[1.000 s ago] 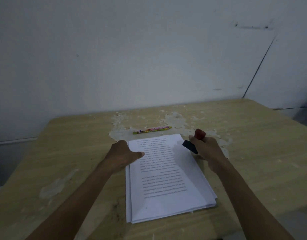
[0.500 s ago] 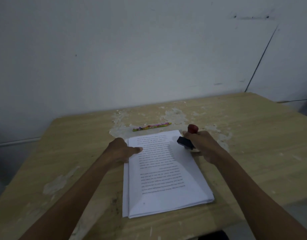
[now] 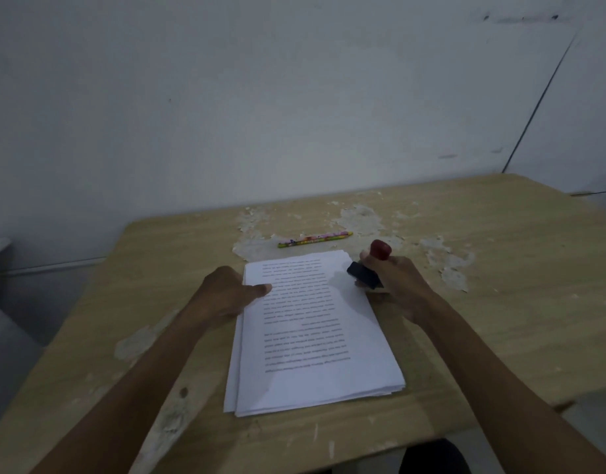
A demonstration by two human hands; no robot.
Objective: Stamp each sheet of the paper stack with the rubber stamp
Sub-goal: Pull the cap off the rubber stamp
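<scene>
Fingers of the right hand [image 3: 397,282] are clenching the rubber stamp [image 3: 366,273], tilting beside the paper stack [image 3: 311,336] the left hand [image 3: 226,295] is pinning flat.

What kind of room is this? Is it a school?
Can't say for sure. It looks like a plain desk for paperwork: a worn wooden table against a bare wall, a paper stack, a pencil, and a stamp in the right hand.

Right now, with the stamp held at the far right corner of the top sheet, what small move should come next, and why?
Probably press the rubber stamp straight down. The right hand holds it tilted over the paper stack, at the blank margin, and the left hand already pins the far left edge.
</scene>
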